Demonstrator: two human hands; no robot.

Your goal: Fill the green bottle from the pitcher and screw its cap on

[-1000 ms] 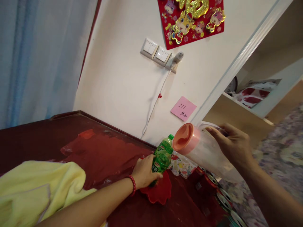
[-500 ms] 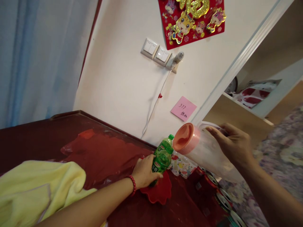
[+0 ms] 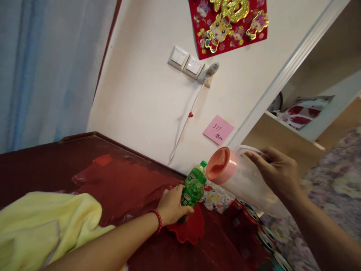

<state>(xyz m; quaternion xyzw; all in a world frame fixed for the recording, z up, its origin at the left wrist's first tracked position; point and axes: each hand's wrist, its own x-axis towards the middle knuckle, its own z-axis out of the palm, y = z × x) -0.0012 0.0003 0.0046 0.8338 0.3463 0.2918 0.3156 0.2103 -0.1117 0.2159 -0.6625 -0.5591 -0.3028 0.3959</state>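
My left hand (image 3: 172,205), with a red bead bracelet at the wrist, is wrapped round a green bottle (image 3: 193,192) above a red scalloped dish (image 3: 187,230). Just behind it stands another green bottle (image 3: 200,166) with a green cap. At the right, my right hand (image 3: 278,169) grips the handle of a translucent pitcher (image 3: 251,180). The pitcher is tilted, its pink lid (image 3: 222,165) pointing left, close to the bottle caps. Whether anything flows from it cannot be made out.
A yellow cloth (image 3: 56,222) lies at the lower left of the dark red table (image 3: 36,165). Several cans (image 3: 263,241) line the right side, near patterned cups (image 3: 216,197). A white cable (image 3: 183,130) hangs down the wall. Open shelves (image 3: 284,139) are at the right.
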